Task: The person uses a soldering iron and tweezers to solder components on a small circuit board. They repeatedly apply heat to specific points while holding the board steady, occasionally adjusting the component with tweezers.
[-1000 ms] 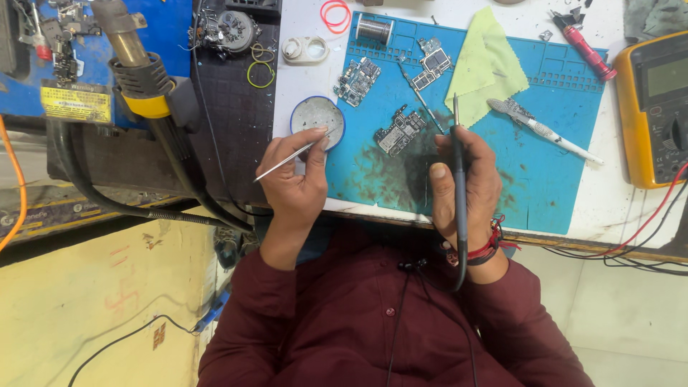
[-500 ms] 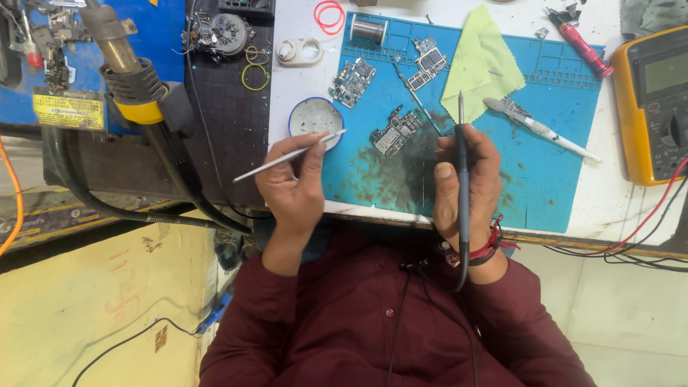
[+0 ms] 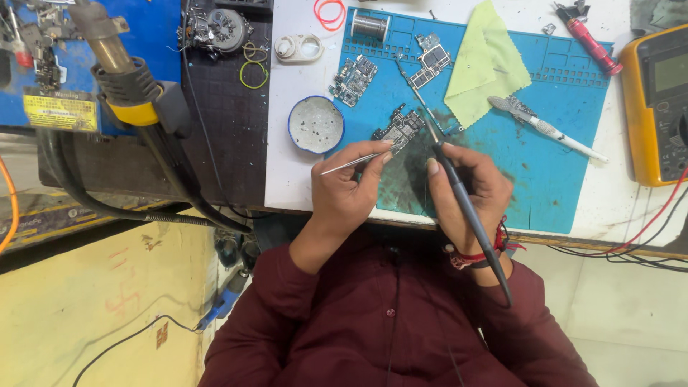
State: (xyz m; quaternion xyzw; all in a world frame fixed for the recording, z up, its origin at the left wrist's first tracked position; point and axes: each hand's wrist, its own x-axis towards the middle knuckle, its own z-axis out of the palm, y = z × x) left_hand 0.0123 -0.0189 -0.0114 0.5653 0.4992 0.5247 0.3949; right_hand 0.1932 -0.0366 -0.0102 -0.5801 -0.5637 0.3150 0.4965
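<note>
Pinching a pair of thin metal tweezers [image 3: 358,159] in our left hand [image 3: 347,193], we are keeping that grip closed on them, with their tips lying against the small dark circuit board [image 3: 398,129] on the blue work mat [image 3: 552,179]. Just left of that hand we are seeing a round blue-rimmed dish [image 3: 316,125] sitting on the white desk [image 3: 287,172], its pale floor speckled with a few tiny dark bits that are too small to identify. Above it a white two-ringed holder [image 3: 301,48] is lying near an orange rubber band [image 3: 330,13]. Moving right, we are wrapping our right hand [image 3: 469,197] around a black soldering iron [image 3: 459,193], the grip closed on its handle and the slim metal tip reaching up beside the same board. More boards are resting higher on the mat: one [image 3: 353,79] to the left, another [image 3: 432,59] beside a spool of solder wire [image 3: 370,27]. A yellow-green cloth [image 3: 487,64] is lying folded further right, with a white-handled tool [image 3: 548,129] just below it, a red-handled tool [image 3: 591,44] at the mat's top corner, and a yellow multimeter [image 3: 656,107] at the far edge.
</note>
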